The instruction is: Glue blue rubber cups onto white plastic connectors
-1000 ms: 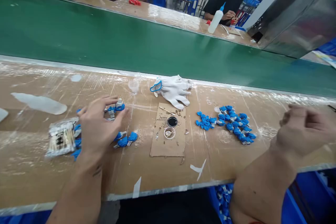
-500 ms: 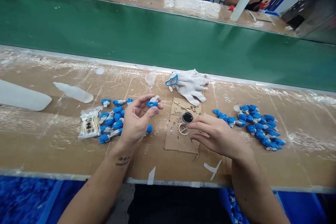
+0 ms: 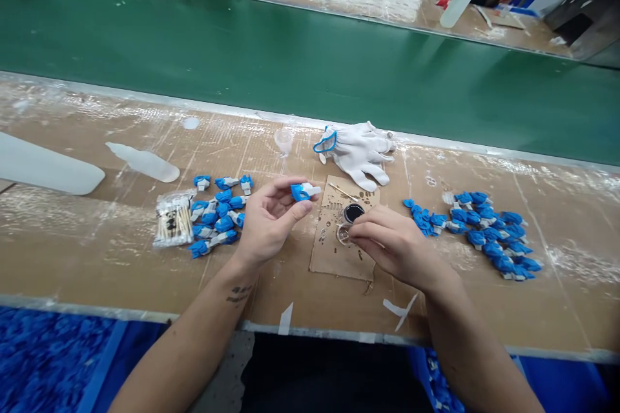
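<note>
One black-filled dish (image 3: 354, 212) and a nearer clear dish (image 3: 343, 234) sit on cardboard (image 3: 339, 261). Left of them, the left hand (image 3: 265, 222), grip closed, pinches a blue-and-white piece (image 3: 304, 191), long axis left-right, white end rightward. Right hand (image 3: 400, 244): grip state unclear.

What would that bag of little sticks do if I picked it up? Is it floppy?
The bag looks a bit floppy, since its clear plastic is crinkled, though the thin sticks might stiffen it. It's probably light and unlikely to roll, lying flat.
</note>
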### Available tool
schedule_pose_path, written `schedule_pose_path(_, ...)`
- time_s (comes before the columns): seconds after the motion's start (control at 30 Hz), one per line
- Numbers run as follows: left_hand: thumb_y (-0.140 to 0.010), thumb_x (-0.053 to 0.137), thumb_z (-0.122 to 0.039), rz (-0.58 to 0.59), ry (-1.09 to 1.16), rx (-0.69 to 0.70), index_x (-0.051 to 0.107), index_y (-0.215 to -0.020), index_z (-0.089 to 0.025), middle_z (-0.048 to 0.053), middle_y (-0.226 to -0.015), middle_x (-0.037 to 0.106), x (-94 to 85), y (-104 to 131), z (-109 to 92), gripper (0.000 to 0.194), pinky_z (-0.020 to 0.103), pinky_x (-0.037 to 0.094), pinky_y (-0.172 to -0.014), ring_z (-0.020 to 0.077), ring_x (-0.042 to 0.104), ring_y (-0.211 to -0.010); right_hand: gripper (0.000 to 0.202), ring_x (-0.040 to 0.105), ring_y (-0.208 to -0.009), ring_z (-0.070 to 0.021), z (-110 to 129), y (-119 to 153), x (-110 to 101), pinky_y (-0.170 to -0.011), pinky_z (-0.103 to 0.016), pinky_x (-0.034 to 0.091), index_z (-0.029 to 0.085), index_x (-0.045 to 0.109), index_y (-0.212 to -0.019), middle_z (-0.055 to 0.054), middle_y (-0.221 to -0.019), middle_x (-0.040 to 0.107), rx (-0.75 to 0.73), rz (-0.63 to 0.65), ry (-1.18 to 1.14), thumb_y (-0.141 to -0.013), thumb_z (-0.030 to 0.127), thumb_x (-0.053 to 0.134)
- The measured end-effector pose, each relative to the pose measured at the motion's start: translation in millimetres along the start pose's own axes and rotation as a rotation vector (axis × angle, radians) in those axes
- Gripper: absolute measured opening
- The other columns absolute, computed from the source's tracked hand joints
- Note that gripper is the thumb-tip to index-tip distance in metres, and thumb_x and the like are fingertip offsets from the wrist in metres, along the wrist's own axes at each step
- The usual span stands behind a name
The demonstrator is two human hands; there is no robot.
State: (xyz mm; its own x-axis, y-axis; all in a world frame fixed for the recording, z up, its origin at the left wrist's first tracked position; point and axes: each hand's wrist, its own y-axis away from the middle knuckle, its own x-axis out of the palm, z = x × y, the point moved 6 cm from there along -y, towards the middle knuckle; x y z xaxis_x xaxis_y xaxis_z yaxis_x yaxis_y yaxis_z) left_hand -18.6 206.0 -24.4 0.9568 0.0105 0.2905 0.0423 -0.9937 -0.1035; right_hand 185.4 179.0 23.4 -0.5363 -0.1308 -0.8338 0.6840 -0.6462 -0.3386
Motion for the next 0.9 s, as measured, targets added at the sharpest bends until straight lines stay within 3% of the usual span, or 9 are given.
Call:
schedule_pose_path(0.27,-0.065,0.097,-0.029,0.009,-0.11,-0.003,0.07,-0.092,-0.017,0.008,-0.093,0.081,3.6,2.1,-4.5,0.041,0.03,0.065,-0.08,0.0209,0.079,-0.086,0.017,0.064,-0.072,-0.0139,-4.9,-2.9,2.1,-0.064,-0.027,0.049,0.02,0.068,-0.089,-0.001,-0.079,0.071,0.037,-0.074,-0.042,-0.097,0.011,0.056)
schedule_pose_path(0.4,-0.064,0.098,-0.03,0.033,-0.208,0.077,0.072,-0.089,-0.017,0.008,-0.09,0.082,5.5,4.9,-5.4,0.039,0.029,0.063,-0.073,0.0187,0.077,-0.078,0.013,0.067,-0.072,-0.0139,-7.3,0.7,-8.3,-0.062,-0.028,0.051,0.021,0.069,-0.089,0.0,-0.079,0.073,0.05,-0.125,-0.14,-0.093,0.011,0.062)
schedule_pose_path(0.6,-0.069,0.095,-0.035,0.116,-0.492,0.316,0.073,-0.089,-0.019,0.008,-0.09,0.083,18.5,16.2,-11.2,0.034,0.033,0.063,-0.077,0.0235,0.079,-0.084,0.019,0.067,-0.068,-0.0169,-10.1,17.4,-45.0,-0.058,-0.033,0.054,0.026,0.07,-0.09,0.001,-0.075,0.071,0.152,-0.655,-0.343,-0.084,0.008,0.074)
schedule_pose_path(0.67,-0.071,0.094,-0.033,0.157,-0.527,0.36,0.072,-0.088,-0.02,0.007,-0.09,0.083,25.6,19.7,-13.8,0.031,0.032,0.063,-0.076,0.0227,0.08,-0.083,0.022,0.067,-0.067,-0.0167,-3.8,18.1,-45.7,-0.058,-0.034,0.055,0.027,0.071,-0.091,0.001,-0.073,0.071,0.118,-0.737,-0.371,-0.082,0.006,0.074)
schedule_pose_path(0.9,-0.072,0.094,-0.028,0.217,-0.565,0.441,0.071,-0.09,-0.019,0.006,-0.091,0.083,35.3,24.6,-18.1,0.031,0.029,0.062,-0.075,0.0207,0.08,-0.083,0.028,0.068,-0.069,-0.0161,4.7,9.7,-31.7,-0.056,-0.032,0.053,0.025,0.072,-0.095,0.0,-0.079,0.074,0.057,-0.677,-0.458,-0.08,0.001,0.074)
